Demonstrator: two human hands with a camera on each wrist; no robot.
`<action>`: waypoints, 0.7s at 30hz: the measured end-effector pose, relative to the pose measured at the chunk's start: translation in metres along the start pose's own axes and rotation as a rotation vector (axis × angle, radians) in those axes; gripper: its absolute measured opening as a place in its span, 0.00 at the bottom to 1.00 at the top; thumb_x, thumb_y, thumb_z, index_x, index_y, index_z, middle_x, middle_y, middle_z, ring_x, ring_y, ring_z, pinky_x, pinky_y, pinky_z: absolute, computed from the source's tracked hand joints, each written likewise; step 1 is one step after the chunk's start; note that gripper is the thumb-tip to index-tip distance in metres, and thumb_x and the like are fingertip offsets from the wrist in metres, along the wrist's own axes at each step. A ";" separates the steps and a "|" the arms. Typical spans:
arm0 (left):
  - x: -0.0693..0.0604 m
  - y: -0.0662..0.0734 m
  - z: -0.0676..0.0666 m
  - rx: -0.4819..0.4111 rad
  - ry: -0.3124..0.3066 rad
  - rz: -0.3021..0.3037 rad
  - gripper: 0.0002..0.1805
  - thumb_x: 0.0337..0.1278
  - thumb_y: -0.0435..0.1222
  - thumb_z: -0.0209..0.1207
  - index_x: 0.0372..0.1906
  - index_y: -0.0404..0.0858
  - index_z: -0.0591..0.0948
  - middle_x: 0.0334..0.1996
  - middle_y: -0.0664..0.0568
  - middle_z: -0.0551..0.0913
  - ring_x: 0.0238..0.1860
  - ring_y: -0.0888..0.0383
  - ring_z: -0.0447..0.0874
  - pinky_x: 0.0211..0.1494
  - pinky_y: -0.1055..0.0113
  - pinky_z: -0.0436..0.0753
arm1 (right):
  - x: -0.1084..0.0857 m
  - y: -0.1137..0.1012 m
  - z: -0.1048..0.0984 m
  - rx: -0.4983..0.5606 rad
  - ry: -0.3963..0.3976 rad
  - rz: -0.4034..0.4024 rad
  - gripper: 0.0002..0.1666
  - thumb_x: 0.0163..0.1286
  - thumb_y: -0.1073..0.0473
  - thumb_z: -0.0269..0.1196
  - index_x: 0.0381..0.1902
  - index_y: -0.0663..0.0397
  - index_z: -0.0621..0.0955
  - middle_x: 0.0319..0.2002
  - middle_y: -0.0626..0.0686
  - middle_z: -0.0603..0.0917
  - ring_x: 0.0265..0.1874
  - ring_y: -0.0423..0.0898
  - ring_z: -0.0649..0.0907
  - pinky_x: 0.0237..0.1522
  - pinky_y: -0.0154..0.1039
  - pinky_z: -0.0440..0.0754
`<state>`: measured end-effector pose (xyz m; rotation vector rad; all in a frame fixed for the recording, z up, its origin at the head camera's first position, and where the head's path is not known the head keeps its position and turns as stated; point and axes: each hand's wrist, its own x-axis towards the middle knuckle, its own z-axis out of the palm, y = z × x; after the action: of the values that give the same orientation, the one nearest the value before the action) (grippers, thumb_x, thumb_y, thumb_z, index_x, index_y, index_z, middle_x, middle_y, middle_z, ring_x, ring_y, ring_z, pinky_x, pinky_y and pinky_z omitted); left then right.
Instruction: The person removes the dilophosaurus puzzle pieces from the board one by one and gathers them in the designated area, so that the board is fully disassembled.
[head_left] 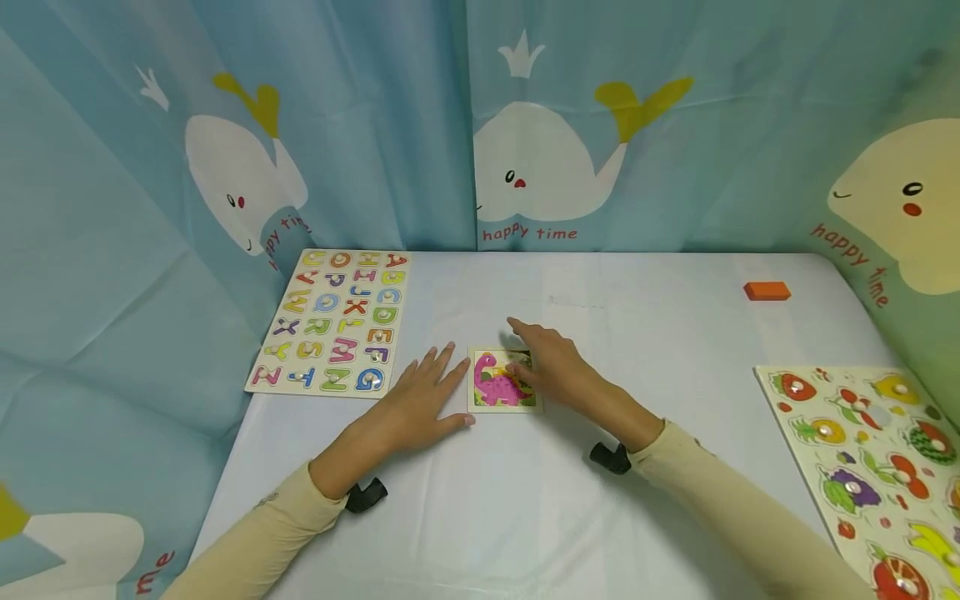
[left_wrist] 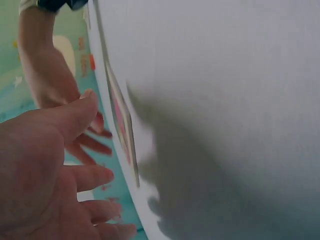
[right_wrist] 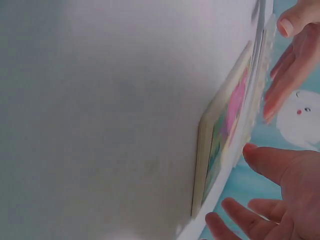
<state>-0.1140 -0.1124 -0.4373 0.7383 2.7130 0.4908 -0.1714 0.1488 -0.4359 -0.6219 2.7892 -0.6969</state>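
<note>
A small square picture puzzle with a pink dinosaur [head_left: 501, 392] lies flat on the white table, its pale edge showing in the left wrist view [left_wrist: 131, 145] and the right wrist view [right_wrist: 202, 150]. The left hand [head_left: 416, 404] is beside its left edge, fingers spread and holding nothing; its palm [left_wrist: 35, 175] fills the lower left of the left wrist view. Over the puzzle's right side reaches the right hand [head_left: 558, 367], fingers extended, covering part of the picture. In the right wrist view this hand [right_wrist: 295, 190] hovers near the board with nothing in its fingers.
An alphabet board [head_left: 330, 323] lies at the back left of the table [head_left: 637, 317]. On the right lies a fruit board [head_left: 862, 450], with an orange block [head_left: 767, 291] farther back. A blue curtain with whales [head_left: 420, 125] hangs behind and at the sides.
</note>
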 end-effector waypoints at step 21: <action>-0.005 0.012 0.012 0.029 -0.069 0.019 0.44 0.74 0.62 0.56 0.84 0.45 0.62 0.85 0.42 0.53 0.85 0.39 0.50 0.85 0.41 0.53 | 0.010 -0.032 0.023 -0.142 0.018 -0.140 0.38 0.72 0.56 0.72 0.76 0.54 0.73 0.65 0.57 0.84 0.66 0.60 0.79 0.64 0.64 0.75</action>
<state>-0.1004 -0.1023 -0.4425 0.7753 2.6565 0.4235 -0.1625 0.1099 -0.4415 -0.8491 2.8515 -0.5343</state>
